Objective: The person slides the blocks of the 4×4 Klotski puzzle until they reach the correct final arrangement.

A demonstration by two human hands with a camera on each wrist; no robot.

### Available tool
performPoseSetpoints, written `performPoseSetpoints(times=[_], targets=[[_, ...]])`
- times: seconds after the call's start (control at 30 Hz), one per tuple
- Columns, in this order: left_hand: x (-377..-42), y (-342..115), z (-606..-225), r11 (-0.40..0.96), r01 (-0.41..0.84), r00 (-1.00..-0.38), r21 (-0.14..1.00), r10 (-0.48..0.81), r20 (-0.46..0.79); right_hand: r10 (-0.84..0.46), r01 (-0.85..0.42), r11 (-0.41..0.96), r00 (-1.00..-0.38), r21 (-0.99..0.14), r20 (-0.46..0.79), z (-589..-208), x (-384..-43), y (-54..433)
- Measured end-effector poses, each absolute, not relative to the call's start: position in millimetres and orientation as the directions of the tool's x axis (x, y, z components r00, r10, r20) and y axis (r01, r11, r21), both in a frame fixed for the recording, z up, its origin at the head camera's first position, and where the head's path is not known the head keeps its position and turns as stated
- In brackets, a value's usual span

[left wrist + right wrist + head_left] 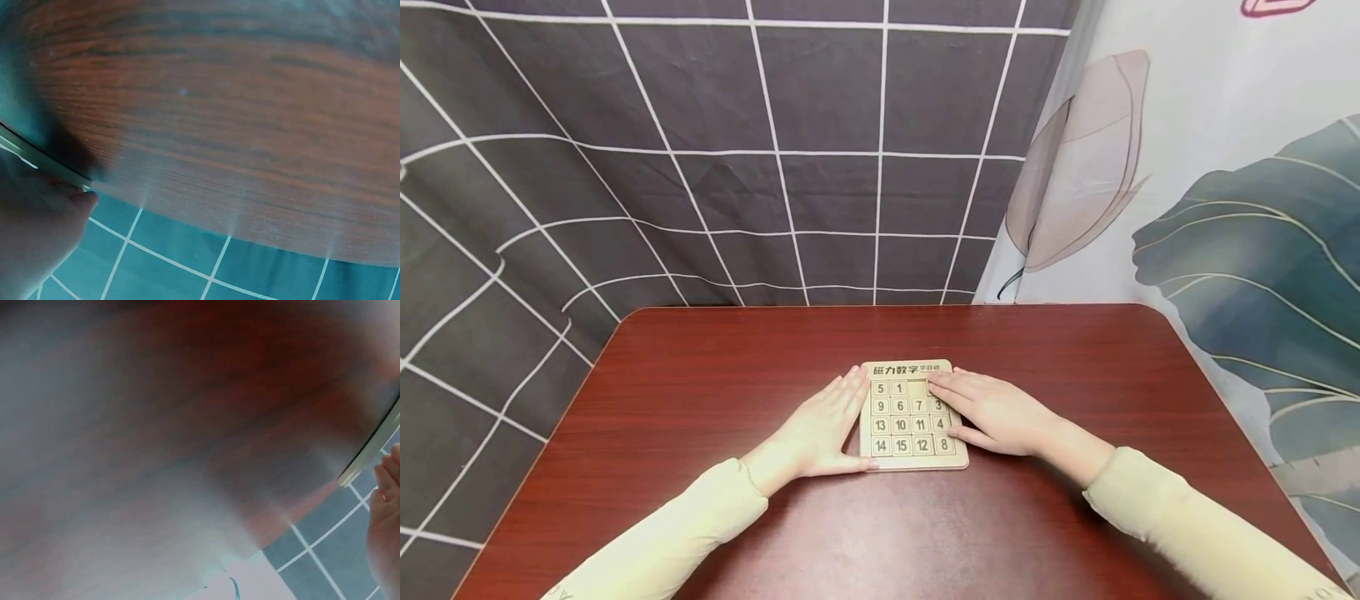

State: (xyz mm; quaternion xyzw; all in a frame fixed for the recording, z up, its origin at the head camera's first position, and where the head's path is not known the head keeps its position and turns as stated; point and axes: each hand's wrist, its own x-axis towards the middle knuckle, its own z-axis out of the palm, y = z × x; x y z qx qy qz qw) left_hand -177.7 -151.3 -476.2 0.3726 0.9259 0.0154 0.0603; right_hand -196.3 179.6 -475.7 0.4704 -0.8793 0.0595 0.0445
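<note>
A pale wooden sliding number puzzle (913,463) lies flat on the table, with dark Chinese characters along its top border. A gap shows in the top row, right of the tile marked 1 (899,388). My left hand (820,427) rests along the puzzle's left side, fingers fairly straight at the upper left edge and thumb at the bottom left corner. My right hand (1000,414) reaches in from the right; its extended fingertips lie on the top right tile, mostly covering it, and its thumb touches the right edge beside the tile marked 4 (940,425).
The reddish-brown wood table (737,358) has rounded far corners. Behind it hangs a dark grey curtain (827,192) with a white grid. On the right is a pale curtain (1217,108) with large leaf prints. Cream sleeves (692,521) cover both forearms.
</note>
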Motion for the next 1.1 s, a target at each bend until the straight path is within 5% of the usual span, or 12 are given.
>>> performPoseSetpoints(times=[0.67,1.1], targets=[[-177.5,-152.3,-473.7,0.72,0.69,-0.713,0.073,0.694,-0.101,-0.86,-0.862,0.502,-0.506,-0.073,0.063,-468.9,-211.2,139.5],[-177.3,-149.5,-469.6,0.72,0.689,-0.711,0.08,0.694,-0.116,-0.848,-0.851,0.52,-0.525,-0.07,0.072,-467.9,-203.6,161.7]])
